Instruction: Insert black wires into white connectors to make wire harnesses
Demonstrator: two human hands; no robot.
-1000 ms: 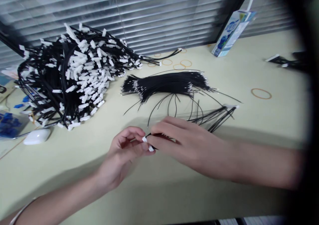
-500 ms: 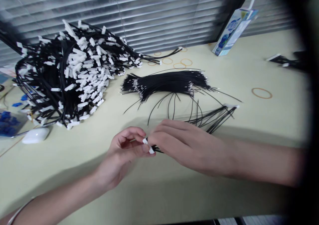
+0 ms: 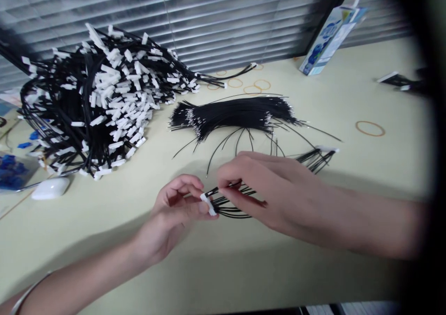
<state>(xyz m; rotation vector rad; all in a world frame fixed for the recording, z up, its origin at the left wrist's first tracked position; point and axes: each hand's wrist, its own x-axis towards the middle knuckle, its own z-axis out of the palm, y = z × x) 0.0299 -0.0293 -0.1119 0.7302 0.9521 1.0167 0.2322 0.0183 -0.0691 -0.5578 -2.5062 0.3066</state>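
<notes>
Between thumb and fingers, my left hand grips a small white connector. Several black wires run out of the connector's right side and pass under my right hand. My right thumb and forefinger pinch a black wire close to the connector's upper end; its tip is at the connector, but I cannot tell whether it sits inside. Further right, the wires lead toward a second white connector on the table. Behind my hands lies a bundle of loose black wires with bare metal tips.
A large heap of black cables with white connectors stands at the left. Near it are a white mouse and blue pieces. Rubber bands and a drink carton lie further back, before the window blinds.
My right hand has drawn back to the right from the connector, uncovering the wires and the pinched one. My left hand keeps its hold in nearly the same place.
</notes>
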